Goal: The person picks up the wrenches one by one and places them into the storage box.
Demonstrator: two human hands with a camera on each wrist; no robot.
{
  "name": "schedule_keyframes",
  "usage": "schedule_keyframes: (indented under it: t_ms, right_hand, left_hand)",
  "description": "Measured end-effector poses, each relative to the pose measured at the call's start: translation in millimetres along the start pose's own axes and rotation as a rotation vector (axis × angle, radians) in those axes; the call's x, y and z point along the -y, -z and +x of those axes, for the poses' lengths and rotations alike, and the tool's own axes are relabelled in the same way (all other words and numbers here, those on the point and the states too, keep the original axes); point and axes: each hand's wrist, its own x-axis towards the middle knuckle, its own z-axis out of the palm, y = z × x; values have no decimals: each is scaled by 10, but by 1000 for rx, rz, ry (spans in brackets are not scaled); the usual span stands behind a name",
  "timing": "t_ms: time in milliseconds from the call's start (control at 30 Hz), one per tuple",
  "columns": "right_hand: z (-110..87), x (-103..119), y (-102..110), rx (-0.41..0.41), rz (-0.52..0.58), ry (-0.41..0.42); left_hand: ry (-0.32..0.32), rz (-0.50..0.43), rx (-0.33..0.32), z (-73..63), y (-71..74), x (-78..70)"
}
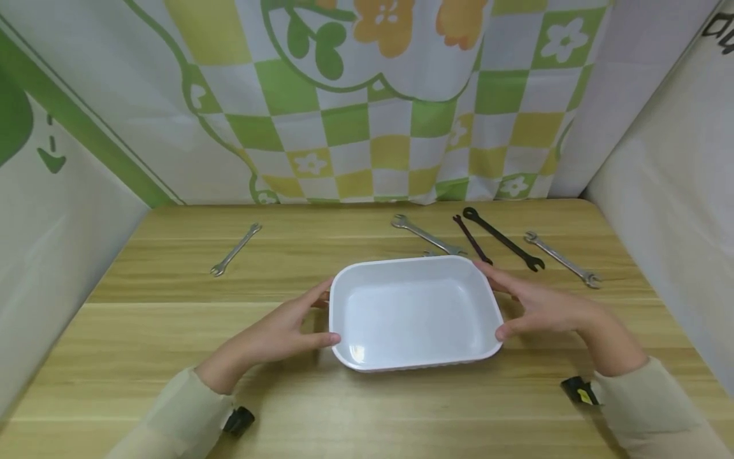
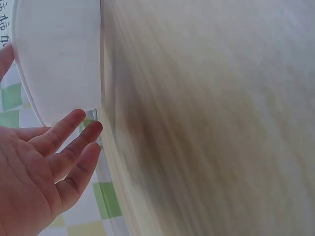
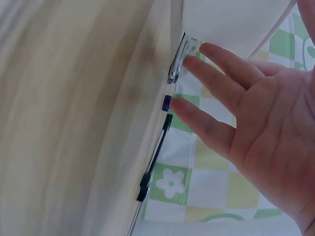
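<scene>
A white rectangular baking dish [image 1: 415, 319] with rounded corners, bare inside, is held between both hands. My left hand [image 1: 281, 335] grips its left end, thumb at the near corner of the rim and fingers further back along the side. The right hand [image 1: 541, 306] grips the right end the same way, thumb at the near right corner. In the left wrist view, the lower fingers [image 2: 74, 155] spread apart beside the dish wall [image 2: 59, 59]. The right wrist view shows lower fingers [image 3: 206, 128] extended, the dish [image 3: 231, 22] above them, its base close over the table.
Behind the dish lie a silver open-end wrench [image 1: 427, 234], a thin dark purple wrench [image 1: 473, 241] and a black wrench [image 1: 504, 239]. Another silver wrench [image 1: 562, 260] is at right, a smaller one [image 1: 235, 250] at left. A checked cloth [image 1: 367, 140] hangs behind the wooden table [image 1: 321, 414].
</scene>
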Motion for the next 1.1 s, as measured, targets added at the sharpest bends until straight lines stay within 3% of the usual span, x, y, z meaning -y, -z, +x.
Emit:
schedule_keyframes:
  t_ms: [567, 1100]
  right_hand:
    - [292, 80, -86, 8, 35, -21]
    - [561, 183, -137, 27, 56, -44]
  left_hand:
    - [91, 4, -23, -43, 190, 121]
    - [48, -80, -12, -77, 393, 305]
